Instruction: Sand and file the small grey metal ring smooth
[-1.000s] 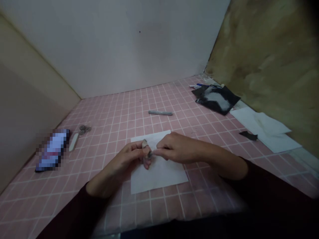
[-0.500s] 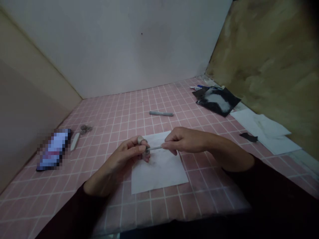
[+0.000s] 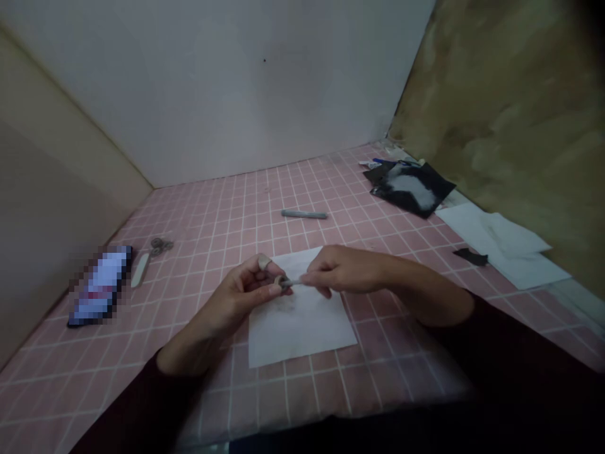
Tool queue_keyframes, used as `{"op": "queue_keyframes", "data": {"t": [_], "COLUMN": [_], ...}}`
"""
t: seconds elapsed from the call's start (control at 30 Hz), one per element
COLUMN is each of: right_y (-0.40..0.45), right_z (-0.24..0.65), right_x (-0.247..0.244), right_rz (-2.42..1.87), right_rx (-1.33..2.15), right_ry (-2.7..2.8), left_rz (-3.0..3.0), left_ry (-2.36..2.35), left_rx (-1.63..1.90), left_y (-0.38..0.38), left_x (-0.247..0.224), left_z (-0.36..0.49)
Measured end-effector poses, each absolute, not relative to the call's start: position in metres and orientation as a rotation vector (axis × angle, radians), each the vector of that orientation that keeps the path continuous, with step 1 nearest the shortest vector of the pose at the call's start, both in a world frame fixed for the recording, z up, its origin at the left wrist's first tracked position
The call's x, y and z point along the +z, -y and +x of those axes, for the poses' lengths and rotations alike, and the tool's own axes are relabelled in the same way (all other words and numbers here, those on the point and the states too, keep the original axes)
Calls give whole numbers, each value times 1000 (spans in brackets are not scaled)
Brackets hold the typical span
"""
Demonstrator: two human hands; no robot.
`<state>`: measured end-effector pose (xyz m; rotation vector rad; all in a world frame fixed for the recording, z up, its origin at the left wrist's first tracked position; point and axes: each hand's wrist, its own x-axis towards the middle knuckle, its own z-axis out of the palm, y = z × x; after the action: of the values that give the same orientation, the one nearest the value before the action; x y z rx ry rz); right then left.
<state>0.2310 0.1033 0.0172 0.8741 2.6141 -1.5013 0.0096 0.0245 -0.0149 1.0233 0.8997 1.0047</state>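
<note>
Between the fingertips of my left hand (image 3: 239, 289) is a small grey ring-shaped piece (image 3: 284, 283), pinched by the thumb. A pale wrap covers one finger of that hand. My right hand (image 3: 338, 270) is closed on a thin grey stick (image 3: 296, 282), whose tip meets the ring-shaped piece; whether it passes inside cannot be made out. Both hands are above a white sheet of paper (image 3: 305, 334), which carries a grey dusty smudge under the left fingers.
A grey rod (image 3: 304, 214) lies beyond the paper. At left are a phone (image 3: 101, 284), a white flat strip (image 3: 140, 270) and several small grey rings (image 3: 161, 245). Right: a black sheet with white powder (image 3: 413, 189), a dark scrap (image 3: 471, 256) and white papers (image 3: 513, 249).
The ring-shaped piece has turned in my left fingers and moved slightly right, and the left thumb has shifted. Less of the stick shows between the hands. The view has shifted slightly.
</note>
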Motion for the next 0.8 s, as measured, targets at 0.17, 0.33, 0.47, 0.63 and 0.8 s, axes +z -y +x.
{"op": "queue_keyframes", "data": {"t": [0.17, 0.33, 0.47, 0.63, 0.8], "right_y": [-103, -105, -104, -100, -100], "right_z": [229, 231, 231, 229, 231], "right_x": [16, 14, 15, 18, 23], "right_rz": [907, 879, 889, 915, 942], "right_rx": [-1618, -1610, -1600, -1436, -1409], "right_ry": [-2558, -2546, -2594, -2723, -2760], "left_rz": [1097, 1143, 1136, 1091, 1065], "left_ry": [-907, -987, -994, -1010, -984], "left_rx": [1091, 1115, 1140, 1076, 1096], "left_y": [-24, -24, -24, -22, -22], "left_x": [-14, -13, -12, -11, -11], "left_z": [9, 10, 11, 12, 10]}}
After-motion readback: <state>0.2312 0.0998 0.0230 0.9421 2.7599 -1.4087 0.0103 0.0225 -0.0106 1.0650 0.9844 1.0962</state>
